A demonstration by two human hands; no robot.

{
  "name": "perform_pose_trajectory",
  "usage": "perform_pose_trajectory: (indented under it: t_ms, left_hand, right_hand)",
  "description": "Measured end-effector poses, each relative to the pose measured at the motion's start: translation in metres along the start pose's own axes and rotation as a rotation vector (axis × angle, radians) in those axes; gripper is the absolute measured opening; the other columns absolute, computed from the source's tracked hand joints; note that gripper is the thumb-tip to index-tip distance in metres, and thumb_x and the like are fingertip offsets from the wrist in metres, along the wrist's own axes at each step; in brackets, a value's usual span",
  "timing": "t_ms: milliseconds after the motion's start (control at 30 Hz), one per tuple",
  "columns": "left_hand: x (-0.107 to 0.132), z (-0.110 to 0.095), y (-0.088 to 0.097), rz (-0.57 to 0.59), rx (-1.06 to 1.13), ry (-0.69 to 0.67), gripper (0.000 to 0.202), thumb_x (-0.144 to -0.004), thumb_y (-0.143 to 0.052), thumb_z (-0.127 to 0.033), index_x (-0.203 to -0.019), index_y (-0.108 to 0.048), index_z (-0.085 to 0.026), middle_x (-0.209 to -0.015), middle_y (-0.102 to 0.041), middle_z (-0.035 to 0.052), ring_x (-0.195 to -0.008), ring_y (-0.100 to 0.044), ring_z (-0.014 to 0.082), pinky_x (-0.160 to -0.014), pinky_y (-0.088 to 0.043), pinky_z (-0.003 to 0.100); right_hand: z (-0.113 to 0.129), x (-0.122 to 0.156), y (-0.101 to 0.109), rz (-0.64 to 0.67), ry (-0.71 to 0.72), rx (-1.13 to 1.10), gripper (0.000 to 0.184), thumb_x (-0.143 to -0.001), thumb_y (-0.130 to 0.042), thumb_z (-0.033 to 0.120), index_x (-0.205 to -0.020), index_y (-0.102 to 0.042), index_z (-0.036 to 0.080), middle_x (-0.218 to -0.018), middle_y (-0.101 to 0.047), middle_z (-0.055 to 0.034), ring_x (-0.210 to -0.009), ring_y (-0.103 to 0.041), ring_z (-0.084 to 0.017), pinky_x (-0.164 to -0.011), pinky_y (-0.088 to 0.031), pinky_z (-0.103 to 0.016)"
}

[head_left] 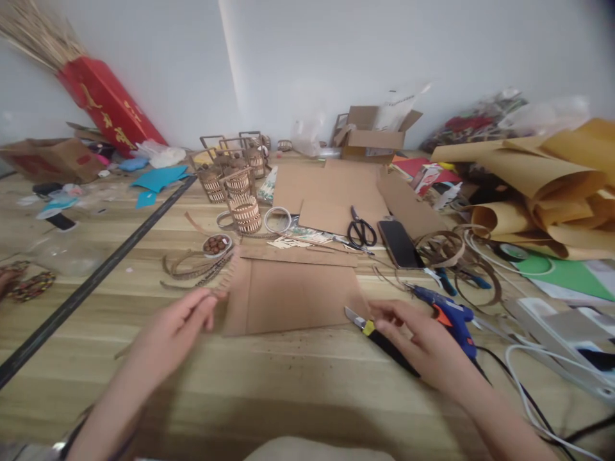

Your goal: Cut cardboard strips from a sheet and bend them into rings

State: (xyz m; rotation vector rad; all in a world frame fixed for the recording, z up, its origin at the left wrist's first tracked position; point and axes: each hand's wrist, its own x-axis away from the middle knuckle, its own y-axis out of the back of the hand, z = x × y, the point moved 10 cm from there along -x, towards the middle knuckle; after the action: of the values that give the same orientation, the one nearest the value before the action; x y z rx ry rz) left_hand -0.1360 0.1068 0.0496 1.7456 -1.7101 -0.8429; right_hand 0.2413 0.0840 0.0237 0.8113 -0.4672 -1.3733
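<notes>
My left hand [185, 323] is closed in a pinch on the lower end of a pale, notched strip [229, 274], which runs up along the left edge of a flat cardboard sheet [298, 294]. At the sheet's right edge, my right hand [418, 339] has its fingers curled together; what they hold, if anything, is too blurred to make out. Partly beneath that hand lies a black and yellow utility knife [384, 346], its blade bare and pointing at the cardboard. A narrow cardboard strip [298, 257] rests along the sheet's far edge.
Beyond are small slatted baskets [246, 214], a bowl of brown beads [216, 244], a white ring [277, 219], scissors [360, 230] and a phone [400, 243]. To the right lie a blue glue gun [449, 317] and a power strip [567, 346]. A black bar [96, 275] crosses the left; another person's hand [7, 280] shows there.
</notes>
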Motion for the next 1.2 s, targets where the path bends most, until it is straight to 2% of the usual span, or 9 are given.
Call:
perform_pose_trajectory:
  t_ms: [100,200,300,467,567,700,833,1000,1200]
  left_hand:
    - [-0.026,0.032,0.021,-0.093,-0.312,0.008,0.048,-0.09,-0.034,-0.057,-0.083,-0.066,-0.022,-0.075,-0.072,0.0096,-0.072,-0.067,0.03,-0.066,-0.05,0.035]
    - [-0.04,0.024,0.023,-0.256,-0.608,-0.146,0.053,-0.093,-0.036,-0.053,-0.111,-0.064,-0.012,-0.11,-0.071,0.0216,-0.111,-0.062,0.0419,-0.095,-0.046,0.053]
    - [-0.043,0.004,-0.012,-0.233,-0.623,-0.32,0.052,-0.097,-0.037,-0.05,-0.123,-0.059,-0.01,-0.127,-0.065,0.0224,-0.123,-0.058,0.0377,-0.105,-0.043,0.05]
    - [-0.035,-0.004,-0.08,-0.061,-0.712,-0.334,0.053,-0.099,-0.039,-0.044,-0.127,-0.058,-0.004,-0.13,-0.062,0.0266,-0.111,-0.064,0.0384,-0.093,-0.051,0.05]
    - [-0.029,-0.004,-0.099,-0.072,-0.725,-0.375,0.051,-0.098,-0.042,-0.04,-0.129,-0.059,-0.002,-0.133,-0.059,0.0298,-0.112,-0.063,0.0404,-0.093,-0.052,0.052]
    - [-0.022,-0.002,-0.116,-0.082,-0.665,-0.49,0.043,-0.098,-0.044,-0.034,-0.123,-0.065,-0.007,-0.13,-0.061,0.0256,-0.116,-0.06,0.0387,-0.1,-0.049,0.053]
    - [-0.021,0.0,-0.119,-0.055,-0.582,-0.521,0.042,-0.099,-0.043,-0.036,-0.118,-0.068,-0.01,-0.129,-0.062,0.0234,-0.12,-0.057,0.0382,-0.102,-0.049,0.054]
    - [-0.042,-0.021,-0.107,-0.032,-0.561,-0.545,0.042,-0.098,-0.045,-0.039,-0.12,-0.068,-0.012,-0.135,-0.061,0.0225,-0.128,-0.054,0.0402,-0.106,-0.044,0.059]
    - [-0.097,-0.065,-0.117,0.107,-0.575,-0.723,0.041,-0.094,-0.052,-0.026,-0.131,-0.061,-0.011,-0.143,-0.057,0.0177,-0.139,-0.044,0.0367,-0.114,-0.036,0.055]
  right_hand:
    - [-0.01,0.014,-0.017,0.072,0.06,0.262,0.037,-0.09,-0.059,0.044,-0.12,-0.067,0.024,-0.114,-0.073,-0.012,-0.105,-0.068,-0.032,-0.089,-0.054,-0.048]
    - [-0.027,0.026,-0.026,0.05,0.061,0.512,0.044,-0.086,-0.065,0.04,-0.126,-0.064,0.024,-0.116,-0.072,-0.0133,-0.103,-0.068,-0.036,-0.085,-0.054,-0.053]
    - [-0.039,0.033,-0.033,0.058,0.045,0.617,0.036,-0.086,-0.063,0.03,-0.121,-0.066,0.023,-0.11,-0.073,-0.013,-0.098,-0.069,-0.034,-0.081,-0.054,-0.05]
    - [-0.021,0.043,-0.041,0.191,0.067,0.475,0.034,-0.088,-0.057,0.02,-0.121,-0.065,0.024,-0.108,-0.072,-0.0103,-0.101,-0.066,-0.029,-0.088,-0.051,-0.045]
    - [0.001,0.051,-0.055,0.321,0.051,0.356,0.033,-0.088,-0.058,0.017,-0.119,-0.066,0.026,-0.107,-0.071,-0.008,-0.102,-0.064,-0.027,-0.091,-0.048,-0.043]
    - [0.024,0.053,-0.078,0.451,0.047,0.248,0.035,-0.085,-0.065,0.017,-0.12,-0.066,0.026,-0.112,-0.07,-0.0065,-0.105,-0.062,-0.027,-0.095,-0.046,-0.044]
    - [0.028,0.022,-0.067,0.387,0.156,0.178,0.038,-0.086,-0.071,0.032,-0.123,-0.065,0.024,-0.124,-0.068,-0.0097,-0.117,-0.059,-0.028,-0.1,-0.045,-0.043]
    - [-0.024,-0.058,-0.024,0.134,0.049,0.504,0.031,-0.094,-0.06,0.03,-0.122,-0.065,0.018,-0.128,-0.066,-0.0158,-0.12,-0.059,-0.032,-0.102,-0.045,-0.05]
    - [-0.055,-0.096,-0.032,0.162,0.05,0.523,0.032,-0.087,-0.065,0.019,-0.119,-0.064,0.017,-0.124,-0.067,-0.0159,-0.118,-0.06,-0.03,-0.1,-0.045,-0.046]
